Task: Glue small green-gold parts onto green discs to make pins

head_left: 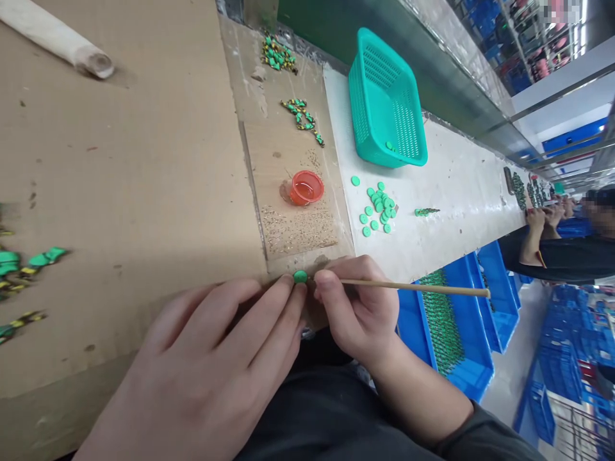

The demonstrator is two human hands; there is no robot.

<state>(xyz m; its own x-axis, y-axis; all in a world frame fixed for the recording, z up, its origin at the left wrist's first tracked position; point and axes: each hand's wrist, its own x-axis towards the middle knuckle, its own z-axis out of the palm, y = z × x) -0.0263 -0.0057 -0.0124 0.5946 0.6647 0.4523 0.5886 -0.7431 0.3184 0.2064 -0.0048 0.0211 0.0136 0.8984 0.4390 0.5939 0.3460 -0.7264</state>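
Observation:
My left hand point(211, 371) lies low at the table's near edge, its fingertips pinching a small round green disc point(300, 276). My right hand point(358, 307) is just to the right of it and grips a thin wooden stick point(418, 288) that points away to the right; the stick's near end meets the disc. A loose heap of several more green discs point(379, 208) lies on the white table surface point(461, 192) beyond my hands. A small orange cup point(306, 187) with clear liquid stands on a cardboard sheet point(283, 147).
A teal perforated basket point(387, 102) stands at the back. Green and yellow small parts lie at the far edge point(298, 115) and at the left point(29, 262). A wooden rod point(57, 38) lies top left. Blue bins point(451, 333) stand below the table. Another person point(567, 243) works at the right.

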